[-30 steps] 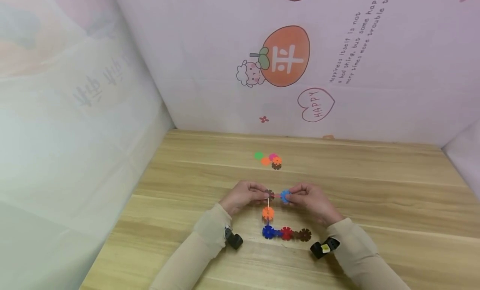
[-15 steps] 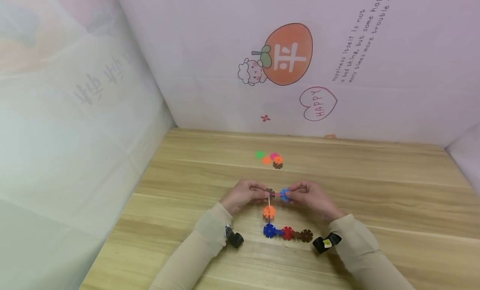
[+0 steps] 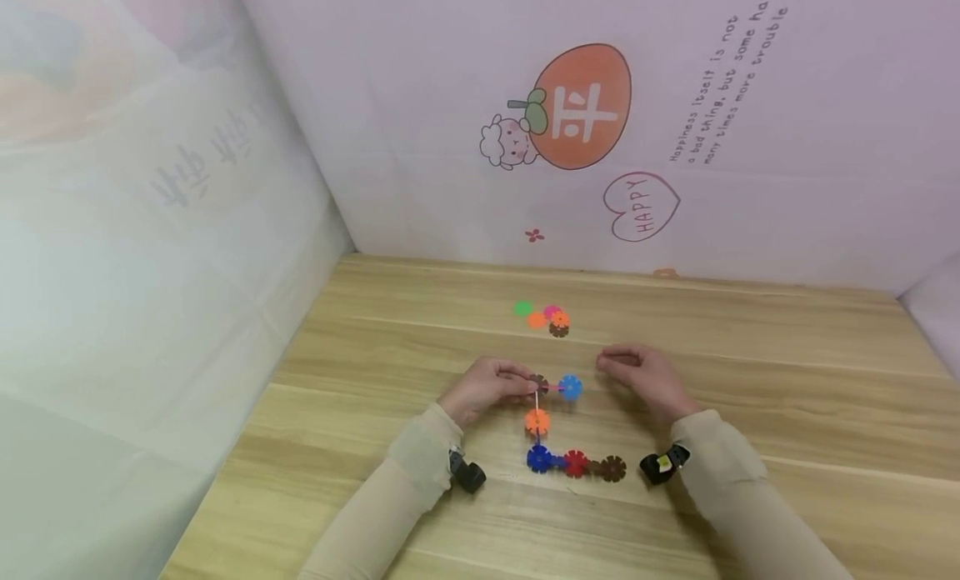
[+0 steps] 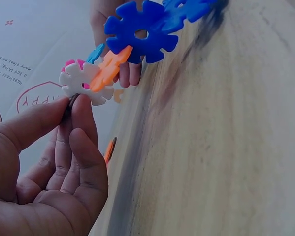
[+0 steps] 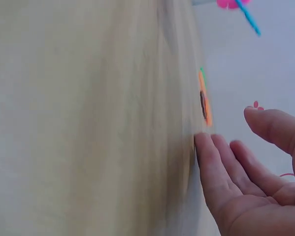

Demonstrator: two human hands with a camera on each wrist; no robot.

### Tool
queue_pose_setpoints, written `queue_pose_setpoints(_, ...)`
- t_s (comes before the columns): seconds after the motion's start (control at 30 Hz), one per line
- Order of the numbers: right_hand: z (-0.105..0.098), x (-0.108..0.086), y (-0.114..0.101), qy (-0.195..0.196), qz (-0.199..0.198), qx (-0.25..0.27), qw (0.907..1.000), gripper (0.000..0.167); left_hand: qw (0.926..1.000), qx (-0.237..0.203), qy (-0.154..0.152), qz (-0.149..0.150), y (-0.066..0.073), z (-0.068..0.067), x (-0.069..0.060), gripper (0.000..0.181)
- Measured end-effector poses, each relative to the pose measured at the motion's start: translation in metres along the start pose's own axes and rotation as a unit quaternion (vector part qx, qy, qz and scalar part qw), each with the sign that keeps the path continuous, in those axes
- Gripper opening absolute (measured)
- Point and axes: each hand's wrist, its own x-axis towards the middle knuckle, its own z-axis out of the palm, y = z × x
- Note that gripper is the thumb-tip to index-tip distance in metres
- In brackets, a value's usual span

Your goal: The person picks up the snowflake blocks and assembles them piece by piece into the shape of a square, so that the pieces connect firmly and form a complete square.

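The loosened right hand [image 3: 647,380] is leaving the light-blue disc [image 3: 570,387], seemingly attached; the left hand [image 3: 486,388] is pinching a brown disc [image 3: 542,383].

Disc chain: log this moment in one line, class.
left hand: pinches brown disc | right hand: empty, clear of chain | light-blue disc: joined to pink disc | loose discs: farther back

The right hand [image 3: 651,382] no longer pinches the light blue notched disc [image 3: 570,387]; it is now apart, farther right and slightly farther forward.
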Motion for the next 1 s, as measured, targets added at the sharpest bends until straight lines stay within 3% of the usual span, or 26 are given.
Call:
queue_pose_setpoints(0.4,-0.001,0.04,-0.012,0.041,-0.057,-0.094,0.9931,0.051,0.9999,0.003,0.012,-0.003,0.0,-0.007,-0.002,0.027)
queue_pose_setpoints(1.0,0.02,0.087,-0.035,0.043,-0.08,-0.145,0.9852,0.048,0.9997,0.007,0.025,0.001,-0.001,-0.01,-0.001,0.028)
